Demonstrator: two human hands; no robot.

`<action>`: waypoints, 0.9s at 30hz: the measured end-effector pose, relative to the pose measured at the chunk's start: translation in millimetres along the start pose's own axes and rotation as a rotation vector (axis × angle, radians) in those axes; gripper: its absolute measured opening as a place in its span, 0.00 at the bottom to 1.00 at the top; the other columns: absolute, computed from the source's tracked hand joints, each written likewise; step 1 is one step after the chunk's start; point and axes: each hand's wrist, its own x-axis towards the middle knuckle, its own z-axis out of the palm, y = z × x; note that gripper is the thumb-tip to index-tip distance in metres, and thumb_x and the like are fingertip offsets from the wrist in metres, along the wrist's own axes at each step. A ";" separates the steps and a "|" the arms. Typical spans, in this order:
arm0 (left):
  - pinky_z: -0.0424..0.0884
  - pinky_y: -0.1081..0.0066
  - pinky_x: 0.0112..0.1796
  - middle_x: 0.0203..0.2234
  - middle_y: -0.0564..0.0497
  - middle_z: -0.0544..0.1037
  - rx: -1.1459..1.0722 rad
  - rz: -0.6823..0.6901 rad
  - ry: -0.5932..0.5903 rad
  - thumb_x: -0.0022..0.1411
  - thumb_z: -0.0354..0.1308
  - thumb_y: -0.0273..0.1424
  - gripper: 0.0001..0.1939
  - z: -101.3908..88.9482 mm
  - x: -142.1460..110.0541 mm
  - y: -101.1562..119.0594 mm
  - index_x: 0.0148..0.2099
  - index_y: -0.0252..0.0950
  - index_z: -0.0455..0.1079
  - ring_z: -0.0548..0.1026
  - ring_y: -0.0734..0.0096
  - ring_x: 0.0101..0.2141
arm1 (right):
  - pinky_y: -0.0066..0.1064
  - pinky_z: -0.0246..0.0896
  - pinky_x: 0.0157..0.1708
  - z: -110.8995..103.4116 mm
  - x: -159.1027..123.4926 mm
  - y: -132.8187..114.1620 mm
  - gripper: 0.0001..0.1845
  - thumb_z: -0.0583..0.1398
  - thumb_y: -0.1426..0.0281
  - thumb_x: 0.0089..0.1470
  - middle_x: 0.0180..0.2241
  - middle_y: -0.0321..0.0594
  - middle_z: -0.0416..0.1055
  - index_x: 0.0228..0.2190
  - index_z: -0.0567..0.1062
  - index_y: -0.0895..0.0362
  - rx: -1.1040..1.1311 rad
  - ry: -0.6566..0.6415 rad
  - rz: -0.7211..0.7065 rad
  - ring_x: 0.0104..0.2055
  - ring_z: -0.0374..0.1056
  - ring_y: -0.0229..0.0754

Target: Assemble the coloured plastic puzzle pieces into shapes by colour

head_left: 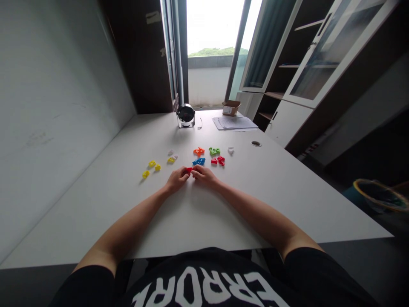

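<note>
A small red plastic piece sits between my two hands, just above or on the white table. My left hand closes its fingers on the left side of it. From the other side, my right hand grips it with thumb and fingers; its exact shape is mostly covered. Right beyond my hands lie blue pieces, with orange pieces behind them. To the right are more red pieces and green pieces. Several yellow pieces lie to the left.
White pieces lie right of the green ones. Farther back stand a round black device on a bracket, papers and an open cardboard box. A round cable hole opens near the table's right side. A wall borders the left.
</note>
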 end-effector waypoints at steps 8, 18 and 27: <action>0.63 0.72 0.30 0.25 0.54 0.74 0.012 0.011 -0.004 0.63 0.54 0.33 0.09 0.0 -0.5 0.2 0.40 0.36 0.72 0.69 0.71 0.27 | 0.28 0.56 0.31 0.0 1.4 2.9 0.17 0.56 0.54 0.60 0.27 0.34 0.72 0.34 0.73 0.55 -0.049 -0.001 0.001 0.29 0.65 0.38; 0.64 0.72 0.31 0.27 0.53 0.76 0.050 0.013 -0.009 0.63 0.54 0.33 0.08 -1.8 -1.7 5.0 0.41 0.37 0.72 0.70 0.70 0.27 | 0.29 0.57 0.31 0.4 0.6 4.1 0.17 0.57 0.54 0.59 0.29 0.34 0.72 0.35 0.74 0.55 -0.081 0.013 -0.009 0.30 0.64 0.39; 0.63 0.72 0.30 0.27 0.53 0.76 0.084 0.024 -0.038 0.64 0.54 0.35 0.09 -1.6 -2.1 5.7 0.41 0.37 0.72 0.70 0.70 0.28 | 0.29 0.58 0.32 0.5 1.0 4.5 0.17 0.57 0.54 0.58 0.29 0.35 0.72 0.36 0.74 0.55 -0.103 0.012 -0.015 0.30 0.64 0.39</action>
